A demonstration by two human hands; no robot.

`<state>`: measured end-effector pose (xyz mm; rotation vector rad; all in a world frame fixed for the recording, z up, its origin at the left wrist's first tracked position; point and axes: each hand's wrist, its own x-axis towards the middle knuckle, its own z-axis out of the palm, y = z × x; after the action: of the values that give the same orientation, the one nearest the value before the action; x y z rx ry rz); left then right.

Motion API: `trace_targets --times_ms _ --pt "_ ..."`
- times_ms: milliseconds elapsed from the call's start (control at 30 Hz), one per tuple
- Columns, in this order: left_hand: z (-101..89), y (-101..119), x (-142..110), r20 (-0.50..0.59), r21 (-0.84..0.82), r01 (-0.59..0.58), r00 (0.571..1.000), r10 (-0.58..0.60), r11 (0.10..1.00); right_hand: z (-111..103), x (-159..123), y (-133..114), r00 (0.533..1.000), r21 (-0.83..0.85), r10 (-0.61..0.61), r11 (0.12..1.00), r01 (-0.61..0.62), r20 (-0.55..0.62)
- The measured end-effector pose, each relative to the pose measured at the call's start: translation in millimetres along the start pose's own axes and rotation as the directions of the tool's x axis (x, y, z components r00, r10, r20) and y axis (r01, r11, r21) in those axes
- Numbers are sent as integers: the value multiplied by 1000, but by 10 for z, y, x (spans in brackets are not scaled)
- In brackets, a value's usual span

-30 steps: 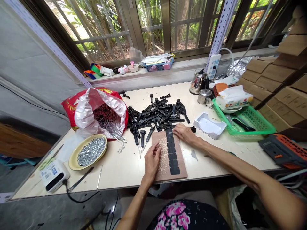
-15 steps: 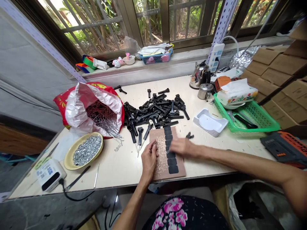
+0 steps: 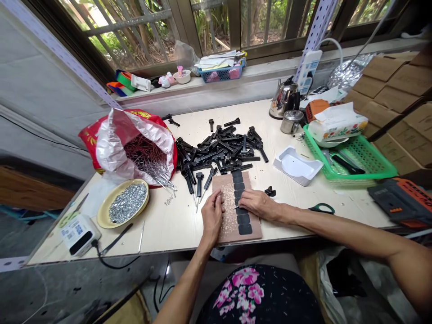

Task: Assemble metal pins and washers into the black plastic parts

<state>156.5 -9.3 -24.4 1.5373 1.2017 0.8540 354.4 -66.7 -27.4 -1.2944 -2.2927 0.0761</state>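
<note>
A brown board (image 3: 253, 227) lies at the table's front edge, with a column of black pads (image 3: 242, 211) and a patch of tiny pale bits on it. My left hand (image 3: 212, 218) rests on the board's left side, fingers curled with the tips on the pale bits. My right hand (image 3: 258, 203) lies over the black pads, fingers pinched around a thin pale sliver that I cannot make out. Behind the board spreads a heap of black plastic parts (image 3: 221, 153).
A red and white bag of metal pins (image 3: 135, 146) gapes at the left, beside a yellow plate of small metal pieces (image 3: 124, 208). A white tray (image 3: 297, 165), green basket (image 3: 357, 162), kettle (image 3: 285, 99), scissors (image 3: 320, 208) and cardboard boxes (image 3: 398, 90) stand at the right.
My right hand has drawn back from the black heap at the board's far end to the middle of the board. My left hand has stayed on the board.
</note>
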Motion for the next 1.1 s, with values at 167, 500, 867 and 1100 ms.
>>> trace_targets --times_ms 167,500,867,1100 --pt "14 47 -46 -12 41 -50 999 50 998 -79 58 70 968 50 246 969 -243 -47" --pt "-245 106 188 -127 674 -97 961 245 732 -1221 -994 -288 877 205 376 872 -445 300" --pt "-316 -65 456 -87 876 -5 982 168 482 -1657 -2443 -922 622 -92 725 669 -737 296" --pt "-467 256 53 -145 643 -66 968 206 763 -1347 -906 -762 958 -162 232 952 -259 -168"
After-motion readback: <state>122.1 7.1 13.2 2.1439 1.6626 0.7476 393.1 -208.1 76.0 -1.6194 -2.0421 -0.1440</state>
